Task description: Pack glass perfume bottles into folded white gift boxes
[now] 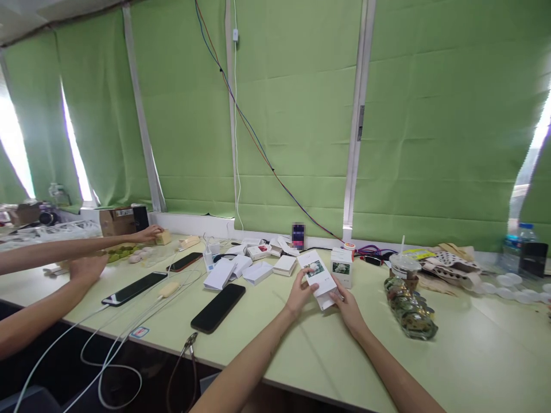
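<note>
Both of my hands hold a flat white box (pixel 322 285) with a floral picture, tilted above the table. My left hand (pixel 300 291) grips its left edge, thumb on the front face. Fingers of my right hand (pixel 348 308) are closed on its lower right edge. Just behind my right hand stands a white box with a similar picture (pixel 341 269), with a small round orange-and-white item on top. Several white cartons, such as an open one (pixel 258 273), lie to the left of the held box.
A black phone (pixel 218 308) lies left of my arms, with charging cables (pixel 129 332) beyond it. Green wrapped items (pixel 411 310) and a lidded cup (pixel 404 265) are at the right. Another person's hands (pixel 88 268) work at the far left.
</note>
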Demonstrator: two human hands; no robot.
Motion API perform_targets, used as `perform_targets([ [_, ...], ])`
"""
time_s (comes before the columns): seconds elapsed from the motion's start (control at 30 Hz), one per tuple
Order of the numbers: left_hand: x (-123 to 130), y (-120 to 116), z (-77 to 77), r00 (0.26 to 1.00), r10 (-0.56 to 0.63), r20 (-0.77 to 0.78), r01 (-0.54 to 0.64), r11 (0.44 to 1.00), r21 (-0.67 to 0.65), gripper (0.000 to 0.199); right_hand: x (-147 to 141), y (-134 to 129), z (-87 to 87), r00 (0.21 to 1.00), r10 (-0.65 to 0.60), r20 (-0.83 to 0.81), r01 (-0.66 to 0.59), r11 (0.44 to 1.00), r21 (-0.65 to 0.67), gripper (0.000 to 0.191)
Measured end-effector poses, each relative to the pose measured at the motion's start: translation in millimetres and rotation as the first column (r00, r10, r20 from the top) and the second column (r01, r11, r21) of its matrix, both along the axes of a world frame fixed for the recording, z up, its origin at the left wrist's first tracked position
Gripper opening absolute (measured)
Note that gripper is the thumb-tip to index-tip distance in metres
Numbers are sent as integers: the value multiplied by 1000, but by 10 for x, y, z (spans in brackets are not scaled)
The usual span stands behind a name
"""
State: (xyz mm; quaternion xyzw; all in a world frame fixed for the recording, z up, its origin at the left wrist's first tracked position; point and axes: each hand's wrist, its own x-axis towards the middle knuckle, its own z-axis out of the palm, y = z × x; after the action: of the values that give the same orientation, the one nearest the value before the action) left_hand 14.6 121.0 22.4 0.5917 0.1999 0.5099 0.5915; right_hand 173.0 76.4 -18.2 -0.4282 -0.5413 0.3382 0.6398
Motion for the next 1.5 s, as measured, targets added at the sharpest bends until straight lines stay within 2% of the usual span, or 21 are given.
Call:
perform_targets([
  [0.1, 6, 9, -45, 998, -41, -49, 44, 997, 70, 86, -24, -13, 1, 1000, 11, 10, -11, 1000, -1, 71],
  [0.17, 9, 25, -87, 995, -48, -93, 59, 992, 113, 95, -31, -16, 1, 999, 19, 29, -19, 1000, 0, 71],
  [0.37, 9, 55, -142, 982, -109, -157, 136, 976, 168, 85, 30, 18, -67, 996, 13, 91, -11, 1000, -19, 80],
  [0.5, 28, 58, -131, 971, -146, -188, 183, 964, 195, 89, 71, 7, -111, 994, 20, 109, -11, 997, -80, 73],
  [0.7, 36, 22, -132, 956, -170, -238, 227, 944, 239, 92, 214, -199, -47, 981, 56, 184, -32, 990, -135, 62],
  [0.87, 81, -52, -189, 906, -300, -298, 359, 919, 165, 91, 399, -347, -17, 966, 62, 249, -22, 987, -161, 68],
  [1.17, 23, -9, -127, 926, -276, -259, 317, 939, 131, 75, 412, -294, -18, 942, 14, 335, 35, 990, -139, 60],
  [1.5, 43, -25, -97, 938, -201, -283, 274, 929, 250, 76, 405, -290, -20, 856, -112, 504, 142, 990, -22, 59],
])
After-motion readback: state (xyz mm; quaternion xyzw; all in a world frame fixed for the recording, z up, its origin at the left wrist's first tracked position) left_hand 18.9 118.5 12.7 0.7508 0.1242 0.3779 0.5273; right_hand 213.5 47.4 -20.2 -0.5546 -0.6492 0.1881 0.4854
